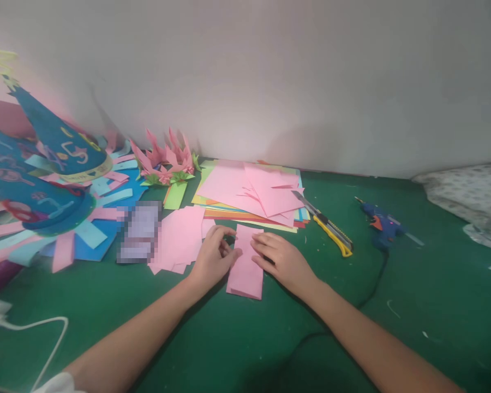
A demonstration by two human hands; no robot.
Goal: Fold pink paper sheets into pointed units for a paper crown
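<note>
A folded strip of pink paper [245, 270] lies on the green table [237, 338] in front of me. My left hand [213, 262] rests at its left edge with fingers curled and fingertips pressed on the paper. My right hand [280, 259] lies on its right edge, fingers bent and pushing down on the fold. Both hands meet near the strip's upper part. Loose pink sheets [180, 237] lie just left of my left hand.
A stack of coloured paper [249, 194] sits behind the strip. A yellow utility knife [329, 226] and a blue glue gun [382, 226] with its cord lie right. Pink paper flowers [163, 161], blue party hats [45, 164] and paper strips crowd the left. White cable [45, 333] lower left.
</note>
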